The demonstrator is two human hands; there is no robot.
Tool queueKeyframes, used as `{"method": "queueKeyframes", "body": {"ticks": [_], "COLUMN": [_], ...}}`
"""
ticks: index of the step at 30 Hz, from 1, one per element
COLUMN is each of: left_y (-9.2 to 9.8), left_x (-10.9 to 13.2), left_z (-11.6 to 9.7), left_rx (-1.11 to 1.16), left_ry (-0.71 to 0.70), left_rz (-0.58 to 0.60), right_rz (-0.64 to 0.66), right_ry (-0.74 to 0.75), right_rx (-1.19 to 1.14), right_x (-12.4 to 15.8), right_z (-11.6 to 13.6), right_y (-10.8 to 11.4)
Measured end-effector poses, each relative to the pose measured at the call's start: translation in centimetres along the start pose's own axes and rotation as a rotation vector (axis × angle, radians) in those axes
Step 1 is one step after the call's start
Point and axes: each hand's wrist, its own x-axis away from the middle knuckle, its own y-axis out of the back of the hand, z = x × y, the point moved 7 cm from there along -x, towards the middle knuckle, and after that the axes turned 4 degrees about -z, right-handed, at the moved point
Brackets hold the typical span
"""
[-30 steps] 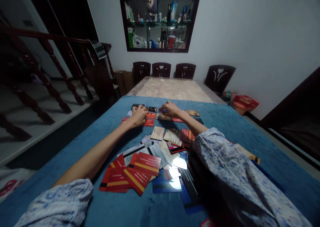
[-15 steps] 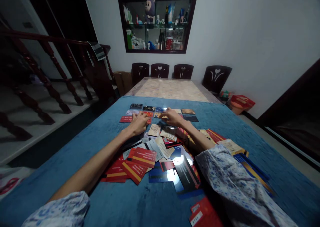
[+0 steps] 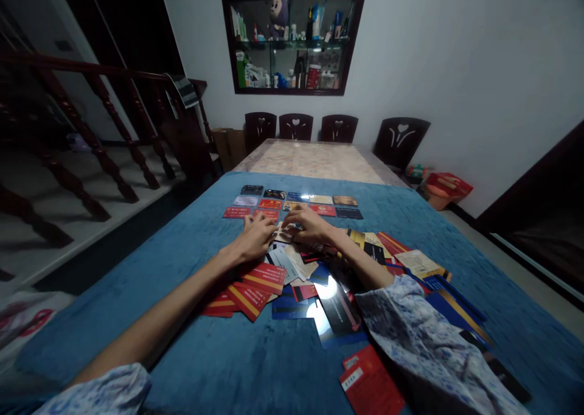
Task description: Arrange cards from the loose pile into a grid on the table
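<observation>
Several cards lie in rows on the blue cloth [image 3: 191, 232], among them a red card [image 3: 236, 212] at the left and a dark card [image 3: 349, 213] at the right. Nearer me spreads a loose pile with red cards [image 3: 262, 278], a black card [image 3: 337, 308] and blue cards. My left hand [image 3: 256, 235] rests at the pile's far left edge, fingers apart, just below the front row. My right hand [image 3: 305, 223] is bent over the pile's far edge, its fingertips near a pale card [image 3: 283, 233]; whether it grips anything is hidden.
Red cards [image 3: 371, 381] lie by my right sleeve. Beyond the cloth the bare tabletop [image 3: 310, 159] extends to dark chairs [image 3: 340, 128]. A white bag [image 3: 27, 324] is at the left, a red bag in a bin [image 3: 444, 187] at the right.
Both hands have drawn back slightly toward me, off the rows, uncovering more cards there. The view has shifted a little.
</observation>
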Motion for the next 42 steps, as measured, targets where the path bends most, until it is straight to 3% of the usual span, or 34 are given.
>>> {"method": "queueKeyframes", "body": {"ticks": [6, 14, 25, 33, 42], "left_y": [0.5, 0.9, 0.3, -0.2, 0.6], "left_x": [2.8, 5.9, 5.1, 3.9, 4.5], "left_z": [0.4, 1.2, 1.7, 2.3, 2.3], "left_rx": [0.092, 0.165, 0.134, 0.160, 0.224], "left_ry": [0.004, 0.012, 0.036, -0.061, -0.053], "left_rz": [0.012, 0.134, 0.070, -0.027, 0.052], "right_rz": [0.062, 0.153, 0.145, 0.127, 0.068], "right_ry": [0.114, 0.095, 0.018, 0.011, 0.018], "right_rx": [-0.063, -0.076, 0.023, 0.078, 0.118], "right_x": [0.0, 0.6, 0.4, 0.4, 0.5], "right_z": [2.9, 5.4, 3.8, 3.7, 3.8], "right_y": [-0.6, -1.4, -2.5, -2.2, -2.3]}}
